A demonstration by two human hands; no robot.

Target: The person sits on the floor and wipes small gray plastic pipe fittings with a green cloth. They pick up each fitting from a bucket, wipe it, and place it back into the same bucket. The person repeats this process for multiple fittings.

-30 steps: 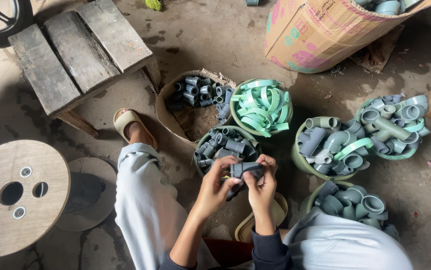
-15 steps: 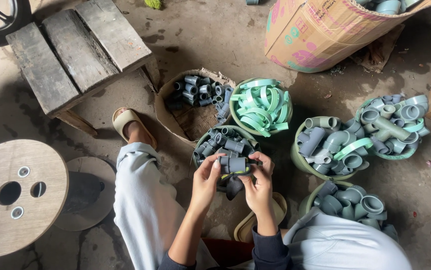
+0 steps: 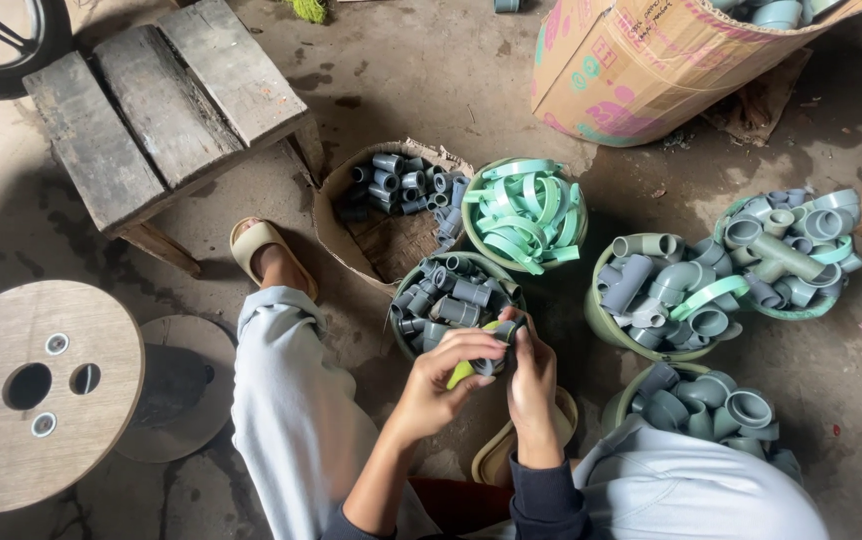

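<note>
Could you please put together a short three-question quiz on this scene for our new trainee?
1. True or false: both hands are on the same small bundle of grey fittings.
2. What fills the bowl just beyond the one nearest the hands? A) pale green rings B) wooden blocks C) grey elbows
3. What lies on the floor to the left of the person's legs?

Key
1. True: the left hand and right hand close on the fittings, which show a yellow-green piece.
2. A: the bowl holds green rings.
3. A round wooden spool, below the wooden stool.

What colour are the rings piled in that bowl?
The rings are pale mint green, clearest in the head view.
</note>
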